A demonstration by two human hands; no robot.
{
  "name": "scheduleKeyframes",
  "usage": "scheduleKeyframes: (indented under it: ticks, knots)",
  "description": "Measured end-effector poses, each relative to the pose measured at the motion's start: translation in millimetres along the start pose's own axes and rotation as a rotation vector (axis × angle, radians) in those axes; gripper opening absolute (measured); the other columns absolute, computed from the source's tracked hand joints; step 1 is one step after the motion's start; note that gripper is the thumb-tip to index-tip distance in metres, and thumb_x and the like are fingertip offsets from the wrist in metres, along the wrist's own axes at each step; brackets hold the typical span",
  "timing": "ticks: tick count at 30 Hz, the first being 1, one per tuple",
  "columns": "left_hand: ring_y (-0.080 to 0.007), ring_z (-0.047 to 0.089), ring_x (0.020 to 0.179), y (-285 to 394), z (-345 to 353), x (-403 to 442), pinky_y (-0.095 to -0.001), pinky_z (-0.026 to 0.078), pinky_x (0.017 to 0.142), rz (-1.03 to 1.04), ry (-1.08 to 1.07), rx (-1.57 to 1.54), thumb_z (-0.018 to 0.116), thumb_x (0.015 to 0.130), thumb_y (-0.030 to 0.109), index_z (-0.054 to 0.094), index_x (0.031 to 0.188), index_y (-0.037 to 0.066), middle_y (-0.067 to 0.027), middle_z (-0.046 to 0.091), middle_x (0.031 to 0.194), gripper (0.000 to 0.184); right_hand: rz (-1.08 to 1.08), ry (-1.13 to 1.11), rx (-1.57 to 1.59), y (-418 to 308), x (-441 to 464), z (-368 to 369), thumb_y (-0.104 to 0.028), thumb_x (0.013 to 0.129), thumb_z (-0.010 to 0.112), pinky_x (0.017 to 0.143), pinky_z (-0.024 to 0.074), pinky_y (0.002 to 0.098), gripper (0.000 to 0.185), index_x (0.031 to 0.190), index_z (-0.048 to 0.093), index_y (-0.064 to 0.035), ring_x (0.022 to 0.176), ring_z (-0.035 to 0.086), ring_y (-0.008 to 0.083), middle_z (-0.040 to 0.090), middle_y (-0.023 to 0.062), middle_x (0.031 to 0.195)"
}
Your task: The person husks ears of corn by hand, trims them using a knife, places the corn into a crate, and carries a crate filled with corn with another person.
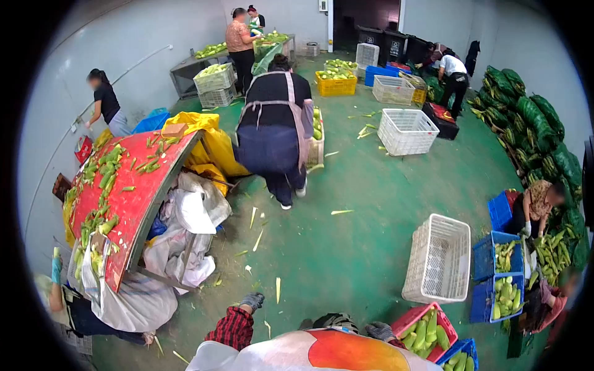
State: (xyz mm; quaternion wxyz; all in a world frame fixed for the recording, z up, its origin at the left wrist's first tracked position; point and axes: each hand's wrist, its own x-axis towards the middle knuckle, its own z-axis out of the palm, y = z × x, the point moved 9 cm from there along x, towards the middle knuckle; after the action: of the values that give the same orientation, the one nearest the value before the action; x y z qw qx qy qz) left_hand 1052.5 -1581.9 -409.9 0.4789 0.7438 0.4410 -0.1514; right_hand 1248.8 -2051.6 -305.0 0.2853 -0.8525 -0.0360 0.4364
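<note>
My left hand (pixel 252 301), in a grey work glove below a red plaid sleeve (pixel 232 328), hangs out over the green floor with nothing visible in it. Its fingers look loosely apart. A similar glove covers my right hand (pixel 380 331), close to the left side of a pink crate (pixel 405 321) filled with green corn cobs (pixel 426 331). Whether that hand touches the crate cannot be made out, and its fingers are too small and dark to read. My light-coloured apron (pixel 278 353) with an orange patch spans the bottom.
A white crate (pixel 437 258) stands ahead right, another white crate (pixel 408 131) farther off. Blue crates (pixel 482 303) hold corn beside seated people. Left is a red table (pixel 133 206) strewn with husked pieces. A bending person (pixel 275 130) is ahead. Leaf scraps (pixel 278 290) litter the floor.
</note>
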Motion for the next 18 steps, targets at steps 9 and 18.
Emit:
scheduleKeyframes:
  ticks: [9, 18]
  knots:
    - [-0.0159, 0.055, 0.055, 29, -48, -12, -0.0284, 0.043, 0.049, -0.252, 0.073, -0.441, 0.045, 0.077, 0.022, 0.058, 0.079, 0.004, -0.0081, 0.057, 0.063, 0.023, -0.221, -0.006, 0.083, -82, 232, -21, -0.032, 0.077, 0.055, 0.060, 0.0452, 0.0273, 0.036, 0.095, 0.057, -0.0011, 0.063, 0.056, 0.0155, 0.060, 0.0071, 0.072]
    - [-0.0215, 0.053, 0.093, 272, -48, -70, -0.0295, 0.040, 0.081, 0.718, -0.212, 0.087, 0.047, 0.083, 0.032, 0.054, 0.102, 0.005, -0.0113, 0.057, 0.096, 0.034, -0.344, 0.117, 0.088, -220, 185, -33, -0.028, 0.079, 0.054, 0.051, 0.0418, 0.0243, 0.032, 0.093, 0.057, -0.0002, 0.056, 0.052, 0.0121, 0.059, 0.0056, 0.069]
